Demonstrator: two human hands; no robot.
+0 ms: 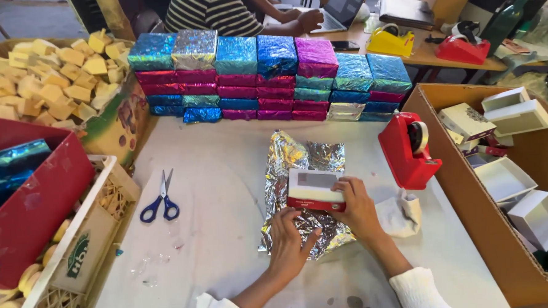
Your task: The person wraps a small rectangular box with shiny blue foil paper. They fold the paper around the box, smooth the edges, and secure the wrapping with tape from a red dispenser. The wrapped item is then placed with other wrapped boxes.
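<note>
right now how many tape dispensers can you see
3. A red tape dispenser stands on the white table, right of the silver foil sheet. A yellow one and another red one sit on the far desk. Others may be hidden.

Silver holographic foil under white-and-red box.

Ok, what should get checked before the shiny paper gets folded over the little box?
1. Small box lies on the silver foil sheet: ok.
2. Right hand grips the box's near right corner: ok.
3. Left hand presses the foil's near edge flat: ok.
4. Foil shows on every side of the box: ok, though it is crinkled.
5. Red tape dispenser stands close on the right: ok.
6. Blue scissors lie apart on the table, away from the foil: ok.
</note>
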